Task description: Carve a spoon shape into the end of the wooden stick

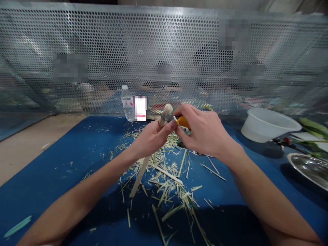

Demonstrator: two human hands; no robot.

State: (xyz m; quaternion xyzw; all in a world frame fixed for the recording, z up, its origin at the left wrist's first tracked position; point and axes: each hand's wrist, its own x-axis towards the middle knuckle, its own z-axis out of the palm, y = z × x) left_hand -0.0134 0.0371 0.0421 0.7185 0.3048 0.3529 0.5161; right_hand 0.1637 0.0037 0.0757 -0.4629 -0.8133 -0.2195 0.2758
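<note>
My left hand [151,138] grips a long pale stick [142,172], probably bamboo, with a rounded upper end and its lower end slanting toward me. My right hand [205,131] is shut on a yellow-handled utility knife [182,122], and the knife's metal front rests against the stick just above my left fingers. Both hands are close together over a blue mat [64,171]. Below them lies a loose heap of pale green shavings [164,181].
A white plastic bowl [269,124] and a steel tray [310,169] stand at the right, near green leaves [314,128]. A water bottle [127,104] and a blurred white card [140,108] stand at the mat's far edge, before a perforated metal screen [164,44].
</note>
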